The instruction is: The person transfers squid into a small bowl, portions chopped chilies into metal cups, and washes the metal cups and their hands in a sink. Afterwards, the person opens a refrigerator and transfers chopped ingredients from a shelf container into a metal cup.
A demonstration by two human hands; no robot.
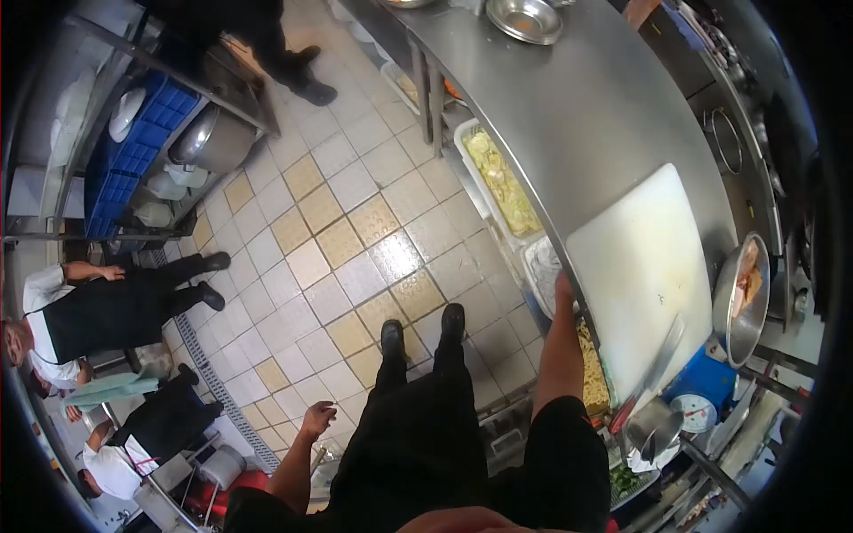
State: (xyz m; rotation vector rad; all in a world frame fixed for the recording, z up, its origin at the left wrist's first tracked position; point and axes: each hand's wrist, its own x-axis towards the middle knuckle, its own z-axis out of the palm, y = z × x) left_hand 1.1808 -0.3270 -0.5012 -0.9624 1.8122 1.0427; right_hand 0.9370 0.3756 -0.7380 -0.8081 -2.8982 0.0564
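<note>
While the left hand (318,419) hangs half-curled and empty, well left of the white rectangular cutting board (644,275), the right hand (565,290) is at a white plastic tub (537,286) just left of it — fingers hidden; I cannot tell their grip.

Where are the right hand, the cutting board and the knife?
Right hand (563,290), head view: middle of the hand's visible part.
Cutting board (635,262), head view: its white top surface.
Knife (661,361), head view: its blade.

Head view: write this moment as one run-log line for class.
left hand: loosely curled, nothing visibly held | right hand: at white tub partly beneath counter, grip unclear | knife: on cutting board
</note>
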